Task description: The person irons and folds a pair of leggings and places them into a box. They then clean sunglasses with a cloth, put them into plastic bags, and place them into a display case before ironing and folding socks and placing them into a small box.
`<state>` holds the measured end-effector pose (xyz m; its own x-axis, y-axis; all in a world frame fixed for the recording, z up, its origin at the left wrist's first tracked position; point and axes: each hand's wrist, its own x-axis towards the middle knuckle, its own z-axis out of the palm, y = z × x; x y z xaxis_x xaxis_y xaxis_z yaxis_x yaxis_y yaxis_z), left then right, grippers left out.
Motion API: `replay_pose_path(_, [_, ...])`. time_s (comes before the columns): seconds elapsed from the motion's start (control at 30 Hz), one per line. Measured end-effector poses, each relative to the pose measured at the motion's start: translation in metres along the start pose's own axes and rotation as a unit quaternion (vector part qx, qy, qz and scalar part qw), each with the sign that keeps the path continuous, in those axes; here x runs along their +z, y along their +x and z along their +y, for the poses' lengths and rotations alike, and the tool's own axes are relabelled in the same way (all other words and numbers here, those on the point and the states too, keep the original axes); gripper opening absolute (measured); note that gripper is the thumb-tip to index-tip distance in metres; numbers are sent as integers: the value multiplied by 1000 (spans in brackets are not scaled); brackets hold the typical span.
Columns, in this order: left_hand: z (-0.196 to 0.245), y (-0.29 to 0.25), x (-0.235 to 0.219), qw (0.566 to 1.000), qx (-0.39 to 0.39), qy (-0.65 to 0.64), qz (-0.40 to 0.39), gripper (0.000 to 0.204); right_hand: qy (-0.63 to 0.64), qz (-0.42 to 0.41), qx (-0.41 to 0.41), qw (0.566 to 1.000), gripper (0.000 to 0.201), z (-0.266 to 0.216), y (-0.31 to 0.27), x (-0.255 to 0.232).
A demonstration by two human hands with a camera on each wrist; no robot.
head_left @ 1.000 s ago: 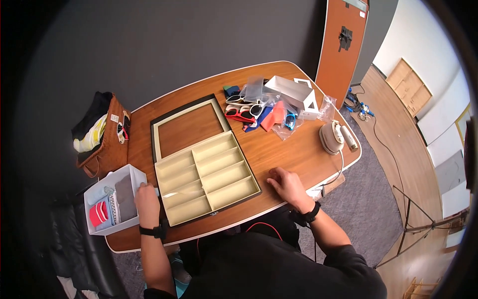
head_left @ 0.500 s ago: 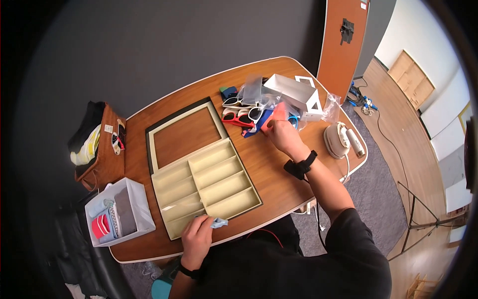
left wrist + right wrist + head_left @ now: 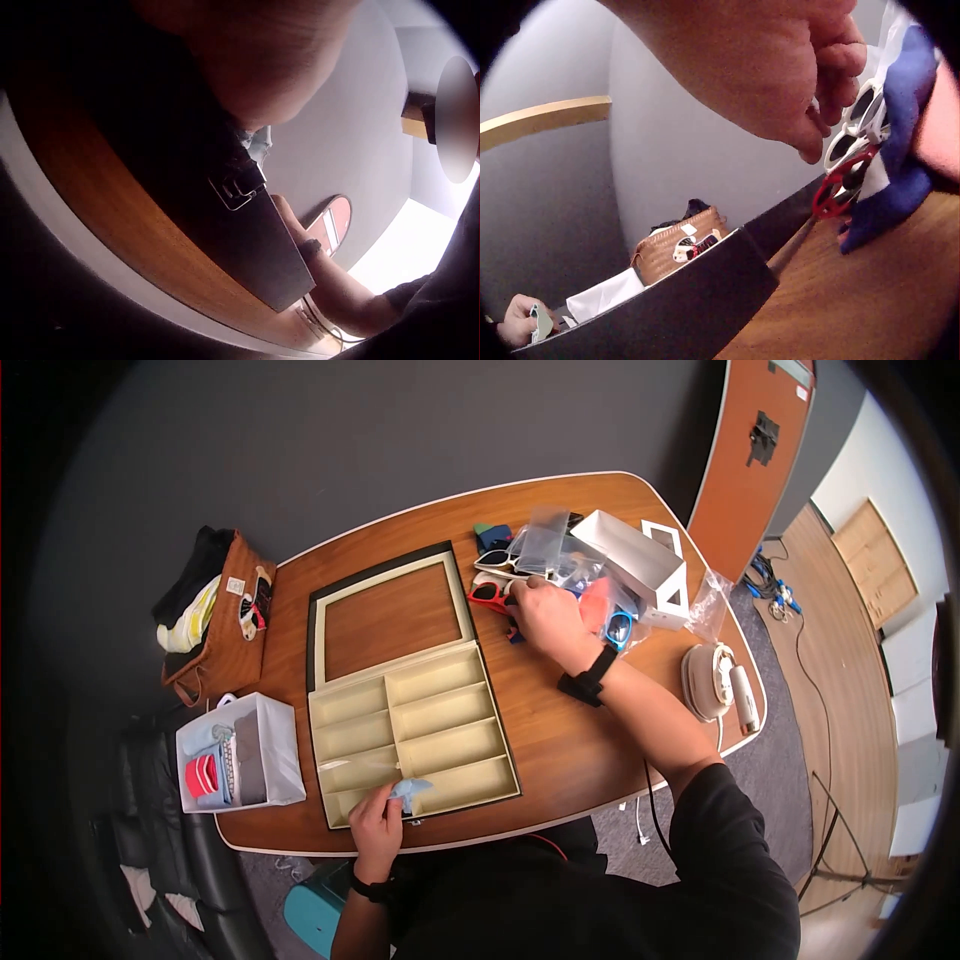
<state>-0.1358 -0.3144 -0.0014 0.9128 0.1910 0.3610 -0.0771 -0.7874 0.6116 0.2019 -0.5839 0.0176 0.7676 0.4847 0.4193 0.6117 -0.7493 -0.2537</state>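
Note:
My left hand (image 3: 376,828) pinches a small light blue cloth (image 3: 410,790) over the front edge of the display case (image 3: 470,803), which has cream compartments and a raised windowed lid. In the left wrist view, the case's metal clasp (image 3: 236,191) shows below that hand. My right hand (image 3: 550,622) reaches over the pile of eyewear, fingers loosely bent. In the right wrist view its fingertips hang close to white sunglasses (image 3: 844,146), with red sunglasses (image 3: 832,191) beneath and a blue cloth (image 3: 907,97) alongside. Blue sunglasses (image 3: 619,628) lie right of the hand.
A white bin (image 3: 275,745) with folded cloths stands at the left, near a brown basket (image 3: 235,625) of clothes. Clear plastic wrappers (image 3: 545,540) and a white box (image 3: 630,560) lie at the back right. A beige corded device (image 3: 705,680) sits near the right edge.
My left hand has come from beside the white bin to the case's front edge with the light blue cloth. My right hand has moved from the table's front up to the eyewear pile, then leftward.

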Motion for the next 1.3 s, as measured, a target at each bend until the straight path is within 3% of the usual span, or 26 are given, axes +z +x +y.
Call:
replay_pose_path(0.17, [3,0,-1,1000,-16,0,-7,19,-100,-19,-49,994,9,-4,14,23])
replay_pose_path(0.33, [7,3,-2,1000,-2,11,-19,19,-133,-26,-43,990,13,-8,18,38])
replay_pose_path(0.47, [1,-1,0,1000,2,17,-14,19,-138,-6,-39,990,13,-10,15,39])
replay_pose_path(0.67, [4,-2,-1,1000,6,25,-10,20,-109,-69,-40,991,12,-16,20,26])
replay_pose_path(0.77, [2,-2,-1,1000,9,20,-5,21,-88,-19,-34,995,11,-17,28,15])
replay_pose_path(0.83, [3,-2,1,1000,12,13,-4,21,-91,63,-37,993,12,-12,35,5])
replay_pose_path(1.1, [2,-1,-2,1000,17,-9,-12,19,-261,-62,-72,961,17,-16,54,-1])
replay_pose_path(1.23, [1,1,-5,1000,24,-13,-15,19,-297,-81,-51,950,18,-18,59,12])
replay_pose_path(1.3, [1,1,-5,999,29,-27,-23,19,-306,-132,-63,941,19,-18,64,17])
